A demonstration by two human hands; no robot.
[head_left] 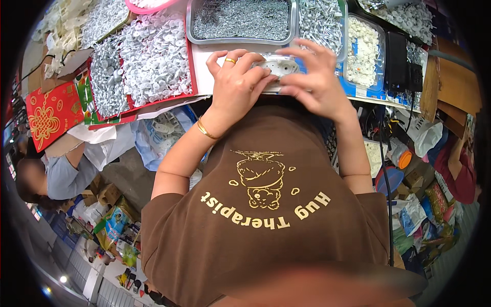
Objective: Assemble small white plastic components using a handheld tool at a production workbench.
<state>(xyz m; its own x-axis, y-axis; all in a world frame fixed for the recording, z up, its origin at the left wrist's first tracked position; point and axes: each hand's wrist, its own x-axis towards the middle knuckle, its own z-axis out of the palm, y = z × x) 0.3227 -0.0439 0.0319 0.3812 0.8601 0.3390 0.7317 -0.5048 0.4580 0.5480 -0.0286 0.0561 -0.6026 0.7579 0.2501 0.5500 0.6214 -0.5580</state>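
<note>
Nr tbl edge [203, 84]: wht part [282, 67]

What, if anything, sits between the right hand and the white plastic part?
Nothing visible. The blurred right hand is beside the white plastic part, contact unclear; the left hand is at its other end.

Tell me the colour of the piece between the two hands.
The piece is white with small dark spots; it shows best in the head view.

Bare left hand [234, 82], upper centre of frame: fingers bent, index fingertip near thumb. Bare right hand [323, 82], to its right: blurred, fingers spread, curved. Bare left forearm [185, 153], bare right forearm [353, 148]: angled inward toward top.
</note>
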